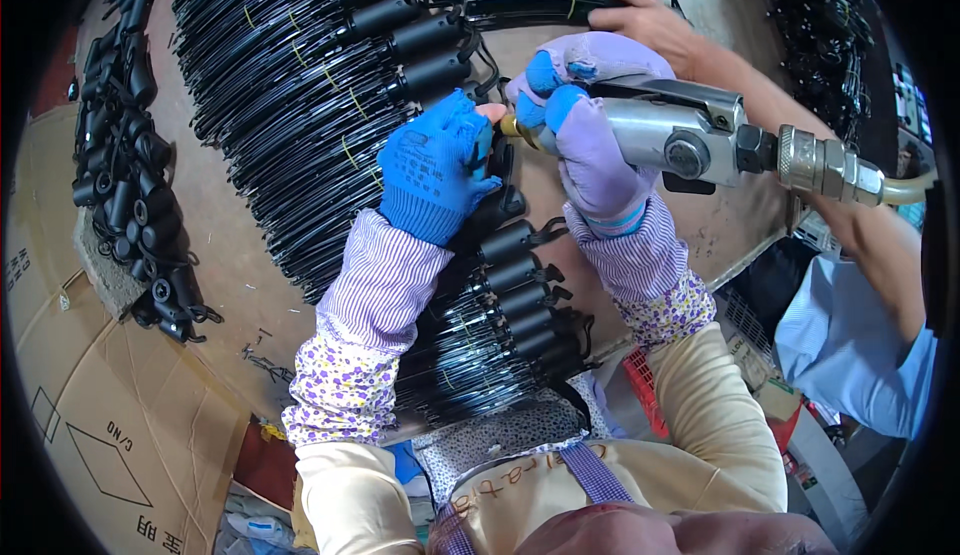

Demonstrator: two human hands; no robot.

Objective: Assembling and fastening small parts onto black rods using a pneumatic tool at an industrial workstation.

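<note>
My left hand (430, 170), in a blue knit glove with a bare fingertip showing, is closed around a black handle (506, 170), mostly hidden by the fingers. My right hand (605, 145), in a lilac glove with blue patches, grips a silver air screwdriver (665, 135). The tool's brass-coloured nose meets the left fingertips; its exact contact point is hidden. Under and beyond my left hand lie rows of black umbrella frames (290, 105), their thin ribs bundled and thick handles pointing right. Another stack of umbrella frames (465, 340) lies nearest my body.
A pile of loose black handles (135, 185) lies along the table's left side, by a cardboard box (120, 425). At the far right, another person's hand (655, 30) touches umbrella frames. An air hose (905, 190) trails right from the tool. A red crate (645, 390) stands below.
</note>
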